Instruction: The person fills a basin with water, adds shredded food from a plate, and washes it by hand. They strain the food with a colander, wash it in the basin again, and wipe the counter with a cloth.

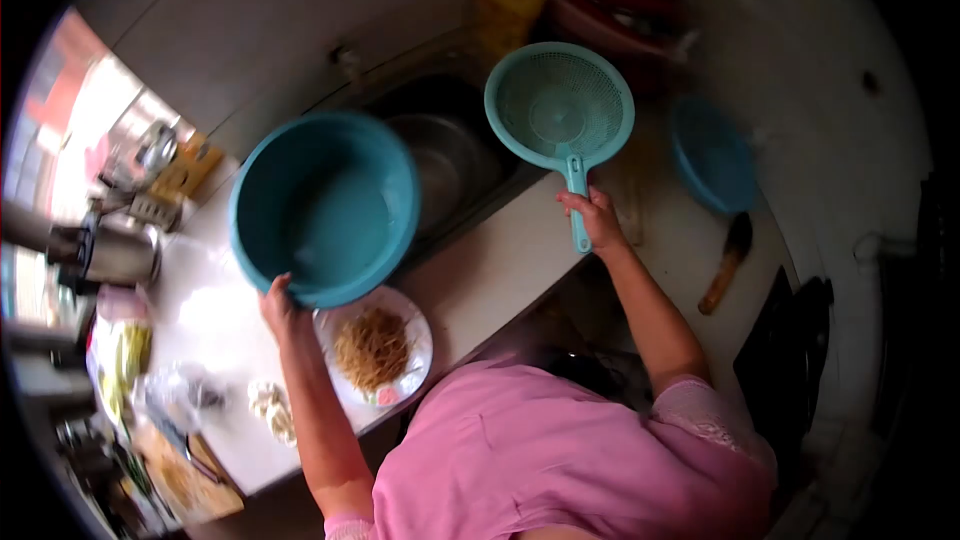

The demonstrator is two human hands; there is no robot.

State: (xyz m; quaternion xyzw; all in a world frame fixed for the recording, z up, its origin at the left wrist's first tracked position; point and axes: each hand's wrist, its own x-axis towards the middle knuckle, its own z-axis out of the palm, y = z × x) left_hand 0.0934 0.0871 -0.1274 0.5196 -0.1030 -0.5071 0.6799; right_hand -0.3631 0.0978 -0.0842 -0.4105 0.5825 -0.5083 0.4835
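Pale walls and a light surface (490,255) lie in uneven light, with a bright window (110,110) to the far left of the plate (420,365). On that plate is a heap of thin brown noodles (372,348). Just beyond it, the left hand (283,310) holds a large blue basin (325,202) by its near rim, thumb over the edge; the other fingers are mostly hidden, so their spread cannot be told. The basin's mouth faces the camera. Beyond the plate and to its right, the right hand (597,217) holds a light green colander (560,105), its fingers curled around the handle, the bowl turned upward. Behind the plate is a sink (445,165), partly covered by the basin. Left of the plate sit some whitish lumps (271,410), and farther left a clear plastic bag (178,387), green vegetables (130,355) and a wooden board (178,475). Well to the right of the plate are a blue basket (712,155) and a brush (727,265) with dark bristles and a wooden handle. A yellow jug (510,2) and a red tub (620,15) stand far beyond the plate, in shadow.
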